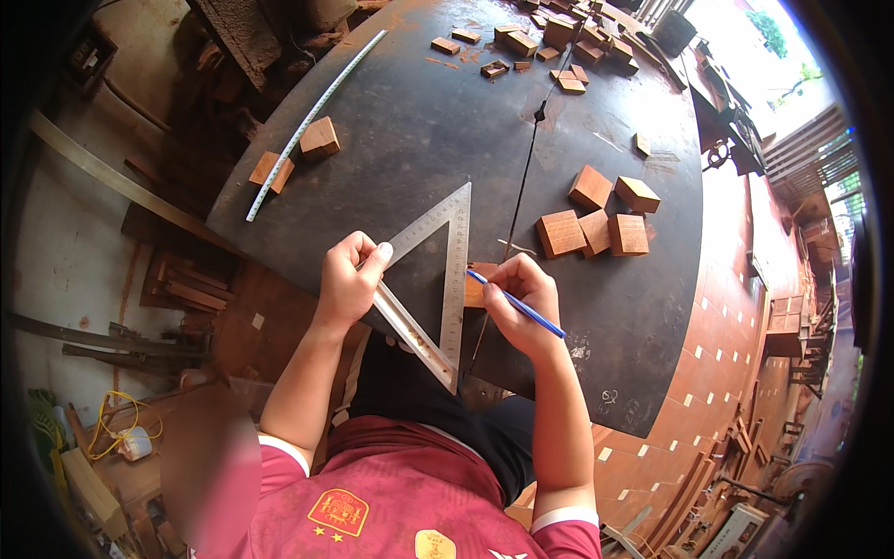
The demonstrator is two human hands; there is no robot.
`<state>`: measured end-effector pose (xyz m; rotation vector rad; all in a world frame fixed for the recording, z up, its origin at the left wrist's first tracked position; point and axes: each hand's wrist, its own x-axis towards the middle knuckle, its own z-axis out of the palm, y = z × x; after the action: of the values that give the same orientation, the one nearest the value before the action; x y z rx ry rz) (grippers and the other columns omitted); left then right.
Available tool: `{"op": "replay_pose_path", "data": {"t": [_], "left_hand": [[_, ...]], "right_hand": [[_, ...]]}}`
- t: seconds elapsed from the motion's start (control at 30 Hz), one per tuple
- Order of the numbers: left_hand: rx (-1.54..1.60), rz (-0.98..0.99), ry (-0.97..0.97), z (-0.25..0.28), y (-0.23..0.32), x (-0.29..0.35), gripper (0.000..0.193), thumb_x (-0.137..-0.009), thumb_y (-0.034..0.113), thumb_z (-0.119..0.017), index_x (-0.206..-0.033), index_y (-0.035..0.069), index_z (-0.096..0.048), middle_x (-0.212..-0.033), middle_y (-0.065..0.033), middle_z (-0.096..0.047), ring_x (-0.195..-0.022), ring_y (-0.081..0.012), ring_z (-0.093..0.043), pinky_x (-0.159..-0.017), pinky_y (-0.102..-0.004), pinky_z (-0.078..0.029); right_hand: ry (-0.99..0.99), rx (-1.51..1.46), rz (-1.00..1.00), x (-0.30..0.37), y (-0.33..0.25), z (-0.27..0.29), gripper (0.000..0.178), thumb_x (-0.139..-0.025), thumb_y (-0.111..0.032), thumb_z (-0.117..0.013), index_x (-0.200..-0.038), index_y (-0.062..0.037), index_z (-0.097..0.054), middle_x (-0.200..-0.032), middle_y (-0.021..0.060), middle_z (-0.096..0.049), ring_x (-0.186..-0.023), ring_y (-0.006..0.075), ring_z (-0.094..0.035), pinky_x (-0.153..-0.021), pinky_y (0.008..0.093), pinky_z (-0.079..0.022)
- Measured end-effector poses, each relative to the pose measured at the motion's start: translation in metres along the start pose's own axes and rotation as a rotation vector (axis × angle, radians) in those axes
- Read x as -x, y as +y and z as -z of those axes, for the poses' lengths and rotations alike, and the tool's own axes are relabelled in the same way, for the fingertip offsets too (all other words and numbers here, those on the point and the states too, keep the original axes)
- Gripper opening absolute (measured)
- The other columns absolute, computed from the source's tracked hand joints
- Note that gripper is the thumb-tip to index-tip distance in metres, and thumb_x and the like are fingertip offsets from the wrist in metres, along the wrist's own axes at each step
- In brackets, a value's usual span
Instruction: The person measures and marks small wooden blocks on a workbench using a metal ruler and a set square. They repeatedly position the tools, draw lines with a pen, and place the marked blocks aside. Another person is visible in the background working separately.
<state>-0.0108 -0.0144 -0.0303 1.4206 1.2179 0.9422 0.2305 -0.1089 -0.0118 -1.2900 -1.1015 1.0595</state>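
Left hand point(349, 284) pinches silver metal triangular square point(453, 303), seemingly steadying a guide edge | right hand point(533, 287) grips slim blue pen point(542, 320), tip at reddish-brown wooden block point(476, 294) near black bench's point(428, 121) near edge

We see strong daylight coming in from the top right, where the bright outdoor opening point(780, 42) is almost all white. It puts a soft shine on the big dark grey table point(400, 121). The top left is dim and brown. The red-brown tiled floor point(675, 373) bends near the edge, and black fills our corners. We see the silver metal triangle ruler point(455, 252) clearly, but our lower left is smeared.
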Motion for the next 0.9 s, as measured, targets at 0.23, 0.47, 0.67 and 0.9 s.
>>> {"op": "replay_pose_path", "data": {"t": [0.23, 0.47, 0.67, 0.9], "left_hand": [[-0.006, 0.003, 0.003, -0.001, 0.002, 0.001, 0.027, -0.097, 0.016, -0.066, -0.075, 0.003, -0.057, -0.064, 0.0034, -0.055, -0.061, -0.0034, -0.044, -0.055, -0.0244, -0.036], [-0.001, 0.008, 0.002, 0.0, 0.002, 0.001, 0.027, -0.097, 0.016, -0.067, -0.075, 0.003, -0.058, -0.065, 0.0029, -0.056, -0.06, -0.0035, -0.044, -0.055, -0.0245, -0.036], [-0.016, -0.006, 0.01, -0.001, 0.001, 0.001, 0.028, -0.097, 0.016, -0.067, -0.074, 0.003, -0.057, -0.064, 0.0027, -0.056, -0.06, -0.0037, -0.044, -0.055, -0.0248, -0.036], [-0.045, -0.013, 0.028, -0.002, -0.001, 0.001, 0.029, -0.097, 0.015, -0.067, -0.073, 0.003, -0.056, -0.064, 0.0028, -0.055, -0.06, -0.0038, -0.044, -0.054, -0.0251, -0.036]], "right_hand": [[0.056, 0.069, 0.006, -0.003, 0.008, -0.001, 0.012, -0.088, -0.002, -0.069, -0.082, 0.0013, -0.059, -0.084, 0.0097, -0.075, -0.068, 0.0026, -0.06, -0.058, 0.0221, -0.049], [0.047, 0.059, -0.027, -0.004, 0.004, -0.003, 0.012, -0.089, 0.001, -0.066, -0.083, -0.0001, -0.056, -0.097, 0.0152, -0.077, -0.074, 0.0036, -0.059, -0.062, 0.0217, -0.048], [0.051, 0.05, 0.014, -0.005, 0.008, -0.003, 0.013, -0.088, 0.0, -0.069, -0.081, 0.0023, -0.058, -0.096, 0.017, -0.078, -0.072, 0.0044, -0.063, -0.06, 0.0239, -0.052], [0.078, 0.088, 0.034, -0.007, 0.011, -0.004, 0.015, -0.087, -0.002, -0.072, -0.08, 0.0025, -0.059, -0.094, 0.0166, -0.078, -0.071, 0.0043, -0.063, -0.059, 0.0243, -0.052]]}}
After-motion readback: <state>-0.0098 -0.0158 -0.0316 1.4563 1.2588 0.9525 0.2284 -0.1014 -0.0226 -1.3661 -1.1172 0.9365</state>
